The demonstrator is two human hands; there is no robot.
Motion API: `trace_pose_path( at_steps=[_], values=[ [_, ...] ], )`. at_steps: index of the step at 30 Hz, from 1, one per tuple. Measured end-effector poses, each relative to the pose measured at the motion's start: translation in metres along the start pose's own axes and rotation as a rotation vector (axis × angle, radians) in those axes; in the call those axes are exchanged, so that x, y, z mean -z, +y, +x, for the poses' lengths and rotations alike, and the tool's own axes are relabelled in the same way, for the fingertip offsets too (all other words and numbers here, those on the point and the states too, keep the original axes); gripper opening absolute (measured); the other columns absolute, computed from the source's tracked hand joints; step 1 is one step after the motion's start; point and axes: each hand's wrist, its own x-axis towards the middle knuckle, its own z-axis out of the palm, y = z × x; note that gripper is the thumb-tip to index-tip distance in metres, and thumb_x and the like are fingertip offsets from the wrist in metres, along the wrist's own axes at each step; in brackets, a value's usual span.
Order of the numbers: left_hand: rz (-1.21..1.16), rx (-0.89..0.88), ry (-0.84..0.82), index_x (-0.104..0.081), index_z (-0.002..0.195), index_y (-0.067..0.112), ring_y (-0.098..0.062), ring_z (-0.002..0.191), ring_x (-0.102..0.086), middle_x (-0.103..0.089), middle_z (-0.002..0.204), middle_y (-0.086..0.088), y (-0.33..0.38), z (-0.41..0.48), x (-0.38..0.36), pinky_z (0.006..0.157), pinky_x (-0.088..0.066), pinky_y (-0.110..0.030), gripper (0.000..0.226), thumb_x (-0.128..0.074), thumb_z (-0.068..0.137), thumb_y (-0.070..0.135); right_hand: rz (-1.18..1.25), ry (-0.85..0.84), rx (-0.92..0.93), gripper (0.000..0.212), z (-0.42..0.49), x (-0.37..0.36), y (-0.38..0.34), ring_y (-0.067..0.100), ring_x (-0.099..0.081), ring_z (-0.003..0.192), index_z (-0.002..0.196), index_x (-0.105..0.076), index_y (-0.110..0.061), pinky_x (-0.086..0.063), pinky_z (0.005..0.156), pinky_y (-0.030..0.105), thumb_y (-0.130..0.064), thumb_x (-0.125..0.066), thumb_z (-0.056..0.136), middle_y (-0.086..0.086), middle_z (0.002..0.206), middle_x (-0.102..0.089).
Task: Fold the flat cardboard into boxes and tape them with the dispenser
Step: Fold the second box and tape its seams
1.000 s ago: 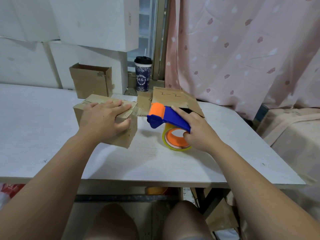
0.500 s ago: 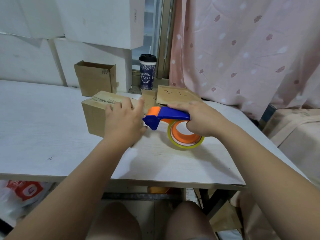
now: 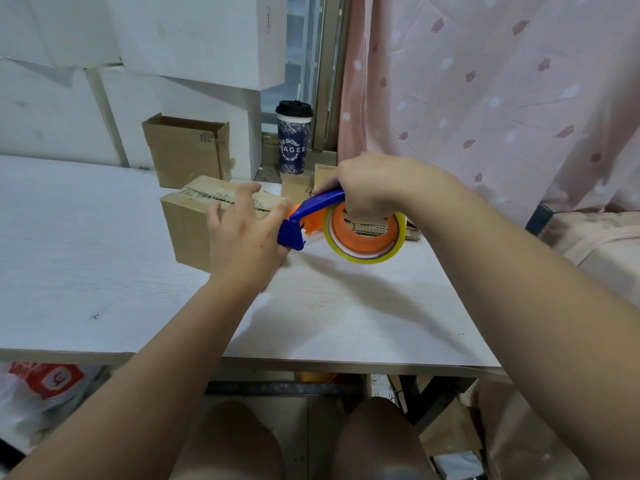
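**Desk:** Where's the work piece?

**Me:** I see the closed box (image 3: 187, 230) standing on the white table (image 3: 86, 271), flaps down, with a seam running along its top. I'll place everything else from that box.

**Desk:** Left hand?

**Me:** My left hand (image 3: 242, 237) lies against the box's right end. Its fingers are spread and reach up over the top edge, and they press the cardboard rather than curl round anything.

**Desk:** And the right?

**Me:** My right hand (image 3: 374, 188) is just right of the box, wrapped round the blue handle of the tape dispenser (image 3: 311, 207). The dispenser's blue nose points down and sits against my left thumb at the box's right end. I can't tell whether the nose touches the cardboard. The tape roll (image 3: 360, 245) on its orange hub hangs right of the nose, close over the table.

**Desk:** What else is there?

**Me:** Flat cardboard (image 3: 372, 228) lies right of the box and shows through the hub's hole. An open box (image 3: 183, 154) stands just behind the closed one. A lidded paper cup (image 3: 293, 147) is behind and to the right, on the sill. Big white blocks (image 3: 194, 39) are stacked further behind, and a pink curtain (image 3: 485, 98) hangs far right. Below and left of the box, under the table edge, is a plastic bag (image 3: 45, 382) with red print.
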Motion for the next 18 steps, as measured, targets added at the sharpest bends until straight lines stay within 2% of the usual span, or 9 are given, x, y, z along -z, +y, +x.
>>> trace_pose_path(
  at_steps=[3, 6, 9, 11, 12, 15, 16, 18],
  values=[
    [-0.005, 0.024, -0.053, -0.065, 0.115, 0.03, -0.033, 0.108, -0.053, -0.034, 0.144, -0.013, 0.0, 0.002, 0.004, 0.103, -0.025, -0.056, 0.056, -0.084, 0.063, 0.035, -0.037, -0.038, 0.026, 0.054, 0.007, 0.007, 0.001, 0.011, -0.046, 0.066, 0.132, -0.056, -0.033, -0.034, 0.051, 0.02, -0.005, -0.048, 0.087, -0.005, 0.093, -0.059],
    [0.106, -0.033, -0.123, -0.069, 0.106, 0.034, -0.035, 0.116, -0.046, -0.022, 0.152, -0.011, 0.001, 0.0, 0.004, 0.105, -0.02, -0.055, 0.047, -0.082, 0.063, 0.049, 0.011, -0.139, 0.024, 0.052, 0.012, -0.003, 0.004, 0.012, -0.049, 0.067, 0.129, -0.059, -0.034, -0.037, 0.052, 0.021, -0.005, -0.046, 0.088, -0.005, 0.09, -0.062],
    [0.18, -0.08, -0.176, -0.069, 0.102, 0.037, -0.036, 0.118, -0.043, -0.015, 0.155, -0.011, -0.002, 0.001, 0.007, 0.105, -0.019, -0.052, 0.04, -0.075, 0.067, 0.054, 0.187, -0.206, 0.017, 0.059, 0.012, -0.018, 0.017, 0.011, -0.048, 0.065, 0.128, -0.058, -0.038, -0.037, 0.046, 0.016, -0.001, -0.045, 0.085, -0.004, 0.1, -0.064],
    [0.198, -0.098, -0.237, -0.069, 0.1, 0.039, -0.035, 0.12, -0.039, -0.01, 0.156, -0.008, -0.003, 0.003, 0.012, 0.106, -0.019, -0.052, 0.039, -0.068, 0.068, 0.061, 0.341, -0.244, 0.004, 0.06, 0.009, -0.028, 0.03, 0.01, -0.048, 0.061, 0.122, -0.061, -0.038, -0.038, 0.042, 0.012, 0.003, -0.046, 0.081, -0.002, 0.091, -0.064],
    [0.202, -0.106, -0.266, -0.069, 0.1, 0.039, -0.034, 0.12, -0.038, -0.009, 0.156, -0.007, -0.002, 0.004, 0.014, 0.107, -0.019, -0.051, 0.043, -0.064, 0.067, 0.066, 0.442, -0.283, -0.024, 0.06, 0.007, -0.035, 0.035, 0.012, -0.05, 0.063, 0.12, -0.064, -0.034, -0.043, 0.047, 0.014, 0.006, -0.046, 0.079, 0.001, 0.088, -0.062],
    [0.222, -0.143, -0.355, -0.065, 0.107, 0.043, -0.032, 0.124, -0.034, -0.007, 0.157, -0.003, -0.003, 0.007, 0.018, 0.108, -0.02, -0.05, 0.056, -0.059, 0.064, 0.078, 0.719, -0.445, -0.109, 0.047, 0.001, -0.056, 0.043, 0.024, -0.057, 0.079, 0.106, -0.066, -0.016, -0.054, 0.063, 0.033, 0.016, -0.048, 0.077, 0.013, 0.089, -0.056],
    [0.214, -0.15, -0.391, -0.063, 0.108, 0.044, -0.031, 0.126, -0.032, -0.006, 0.157, -0.001, -0.004, 0.009, 0.02, 0.109, -0.019, -0.05, 0.06, -0.06, 0.061, 0.081, 0.76, -0.481, -0.116, 0.04, -0.001, -0.063, 0.045, 0.026, -0.059, 0.081, 0.1, -0.065, -0.011, -0.053, 0.063, 0.034, 0.018, -0.049, 0.076, 0.014, 0.086, -0.057],
    [0.177, -0.154, -0.466, -0.062, 0.11, 0.045, -0.031, 0.127, -0.028, -0.007, 0.157, 0.003, -0.007, 0.012, 0.027, 0.111, -0.017, -0.05, 0.067, -0.059, 0.055, 0.084, 0.78, -0.53, -0.123, 0.03, -0.002, -0.074, 0.048, 0.023, -0.06, 0.071, 0.085, -0.062, -0.008, -0.051, 0.055, 0.026, 0.018, -0.054, 0.073, 0.009, 0.074, -0.062]
  ],
)
